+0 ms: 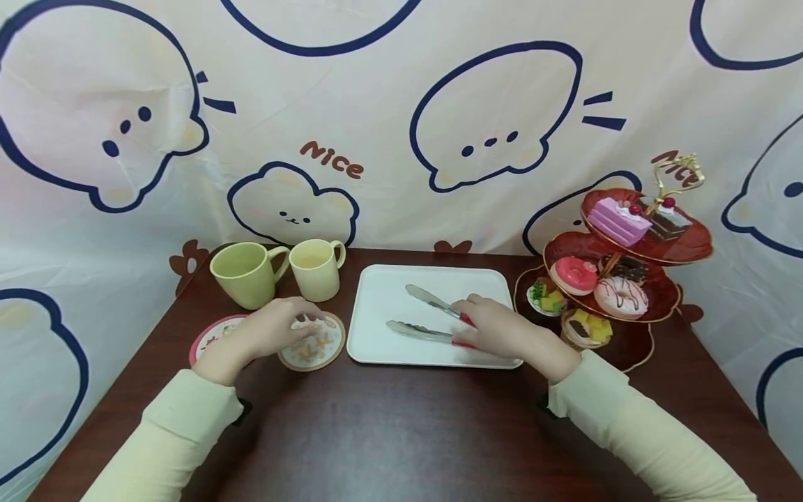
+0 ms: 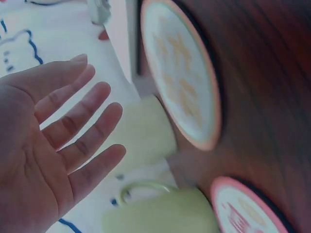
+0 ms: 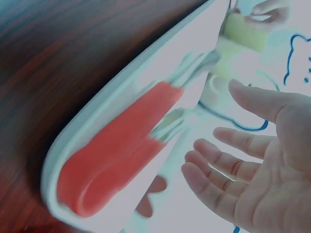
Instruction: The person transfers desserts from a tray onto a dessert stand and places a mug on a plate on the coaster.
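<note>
My right hand [image 1: 498, 326] hovers over a pair of tongs [image 3: 116, 141] with red handles and metal arms. Its fingers are spread and loosely bent, with a gap between palm and handles in the right wrist view. The tongs lie spread apart on a white rectangular tray [image 1: 376, 300]. On the other side, my left hand [image 1: 282, 328] hangs over a round coaster [image 2: 182, 73] with an orange-brown rim, its relaxed fingers holding nothing. A pink-rimmed coaster [image 2: 243, 208] is partly covered by that arm in the head view.
A green mug [image 1: 241, 275] and a pale yellow mug [image 1: 316, 272] stand behind the coasters. At the right rises a tiered red stand [image 1: 696, 251] with toy cakes, a pink donut [image 1: 573, 274], a white donut [image 1: 621, 298] and tarts. A patterned cloth hangs behind the dark wooden table [image 1: 401, 432].
</note>
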`<state>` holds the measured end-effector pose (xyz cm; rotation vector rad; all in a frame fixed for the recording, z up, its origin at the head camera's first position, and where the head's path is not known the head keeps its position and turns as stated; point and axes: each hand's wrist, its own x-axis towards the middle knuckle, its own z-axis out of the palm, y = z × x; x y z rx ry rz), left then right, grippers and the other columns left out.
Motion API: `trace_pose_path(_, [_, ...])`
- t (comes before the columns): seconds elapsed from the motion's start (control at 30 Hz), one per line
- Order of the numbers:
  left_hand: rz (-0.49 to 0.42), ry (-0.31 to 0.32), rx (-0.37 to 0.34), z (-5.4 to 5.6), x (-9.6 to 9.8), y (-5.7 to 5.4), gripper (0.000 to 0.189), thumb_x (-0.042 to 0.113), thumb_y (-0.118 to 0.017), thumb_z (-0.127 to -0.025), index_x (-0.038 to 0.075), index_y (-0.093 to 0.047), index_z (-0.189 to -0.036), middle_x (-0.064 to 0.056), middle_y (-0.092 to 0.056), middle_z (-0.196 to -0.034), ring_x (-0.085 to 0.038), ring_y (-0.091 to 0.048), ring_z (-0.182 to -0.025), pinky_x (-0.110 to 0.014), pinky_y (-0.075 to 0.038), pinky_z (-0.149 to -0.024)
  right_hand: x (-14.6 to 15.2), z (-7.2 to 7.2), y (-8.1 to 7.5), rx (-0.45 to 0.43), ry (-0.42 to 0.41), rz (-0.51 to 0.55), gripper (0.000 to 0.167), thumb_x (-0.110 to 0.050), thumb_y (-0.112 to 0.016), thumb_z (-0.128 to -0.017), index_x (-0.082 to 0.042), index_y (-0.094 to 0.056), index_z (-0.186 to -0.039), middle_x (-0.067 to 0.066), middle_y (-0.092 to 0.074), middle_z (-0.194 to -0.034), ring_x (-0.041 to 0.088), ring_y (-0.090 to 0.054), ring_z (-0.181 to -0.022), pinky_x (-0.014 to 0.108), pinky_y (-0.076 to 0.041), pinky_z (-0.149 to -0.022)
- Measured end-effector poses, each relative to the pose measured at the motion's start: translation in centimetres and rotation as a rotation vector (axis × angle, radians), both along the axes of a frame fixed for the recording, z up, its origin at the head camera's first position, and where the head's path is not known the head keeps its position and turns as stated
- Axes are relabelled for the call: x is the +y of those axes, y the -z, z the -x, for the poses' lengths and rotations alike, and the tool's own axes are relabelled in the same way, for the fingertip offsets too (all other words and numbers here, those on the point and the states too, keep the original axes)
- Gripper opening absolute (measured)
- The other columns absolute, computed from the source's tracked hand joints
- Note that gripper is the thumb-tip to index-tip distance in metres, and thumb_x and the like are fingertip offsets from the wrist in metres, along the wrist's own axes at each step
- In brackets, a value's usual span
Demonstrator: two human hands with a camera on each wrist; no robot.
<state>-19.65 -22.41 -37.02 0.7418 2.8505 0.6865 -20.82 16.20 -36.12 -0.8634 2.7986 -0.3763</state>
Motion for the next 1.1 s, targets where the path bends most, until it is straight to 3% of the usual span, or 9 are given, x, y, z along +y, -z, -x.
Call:
trace_pose_path(0.27, [0.027, -0.093, -0.096, 1.0, -2.8, 1.5, 0.025, 0.009, -0.070, -0.095, -0.003, -0.072, -0.117, -0.008, -0.070, -0.100, -0.024, -0.062, -0.092, -0.045, -0.051, -0.081, -4.1, -2.4, 0.8, 0.043, -0.191, 0.077, 0.041, -0.022, -0.074, -0.095, -0.002, -0.065, -0.130, 0.013, -0.064, -0.120, 0.024, -0.062, -0.105, 0.041, -0.052, -0.095])
trace_pose_path(0.4, [0.047, -0.103, -0.127, 1.6, -2.9, 2.2, 0.031, 0.014, -0.069, -0.097, -0.005, -0.070, -0.122, -0.018, -0.071, -0.114, -0.034, -0.064, -0.108, -0.051, -0.052, -0.090, -6.4, -3.6, 1.5, 0.039, -0.308, 0.086, 0.037, -0.023, -0.074, -0.096, -0.005, -0.068, -0.127, 0.008, -0.065, -0.116, 0.018, -0.061, -0.102, 0.031, -0.051, -0.093])
trace_pose_path(0.53, [0.075, -0.100, -0.148, 2.2, -2.7, 2.3, 0.041, 0.019, -0.066, -0.100, -0.009, -0.064, -0.130, -0.027, -0.064, -0.127, -0.044, -0.058, -0.121, -0.057, -0.048, -0.098, -9.0, -4.4, 2.1, 0.006, -0.407, 0.061, 0.037, -0.024, -0.072, -0.098, -0.007, -0.067, -0.130, 0.004, -0.064, -0.114, 0.011, -0.061, -0.099, 0.023, -0.049, -0.091])
trace_pose_path(0.67, [0.093, -0.100, -0.145, 2.6, -2.4, 2.3, 0.048, 0.020, -0.067, -0.100, -0.013, -0.058, -0.134, -0.029, -0.061, -0.125, -0.042, -0.059, -0.115, -0.054, -0.049, -0.094, -11.3, -5.0, 2.6, -0.029, -0.446, -0.014, 0.042, -0.028, -0.069, -0.099, -0.009, -0.063, -0.136, 0.003, -0.062, -0.125, 0.008, -0.060, -0.109, 0.020, -0.046, -0.096])
trace_pose_path(0.83, [0.095, -0.102, -0.162, 2.8, -2.2, 2.7, 0.054, 0.019, -0.072, -0.097, -0.014, -0.056, -0.136, -0.022, -0.060, -0.116, -0.028, -0.057, -0.096, -0.042, -0.048, -0.081, -13.3, -5.4, 3.3, -0.063, -0.451, -0.138, 0.056, -0.035, -0.067, -0.100, -0.011, -0.052, -0.149, 0.011, -0.047, -0.154, 0.016, -0.047, -0.139, 0.025, -0.039, -0.110])
trace_pose_path(0.97, [0.104, -0.086, -0.171, 2.6, -1.7, 2.9, 0.058, 0.020, -0.076, -0.094, -0.012, -0.056, -0.137, -0.015, -0.057, -0.104, -0.021, -0.051, -0.082, -0.034, -0.044, -0.071, -13.9, -5.5, 3.9, -0.091, -0.438, -0.243, 0.068, -0.042, -0.066, -0.099, -0.014, -0.043, -0.156, 0.013, -0.032, -0.163, 0.022, -0.042, -0.142, 0.027, -0.037, -0.112])
trace_pose_path(1.1, [0.113, -0.079, -0.157, 2.2, -1.3, 2.7, 0.055, 0.018, -0.080, -0.090, -0.009, -0.060, -0.135, -0.010, -0.053, -0.096, -0.020, -0.048, -0.080, -0.033, -0.042, -0.070, -14.3, -5.6, 4.2, -0.110, -0.412, -0.287, 0.077, -0.048, -0.066, -0.098, -0.014, -0.035, -0.160, 0.012, -0.024, -0.166, 0.026, -0.044, -0.141, 0.029, -0.037, -0.112])
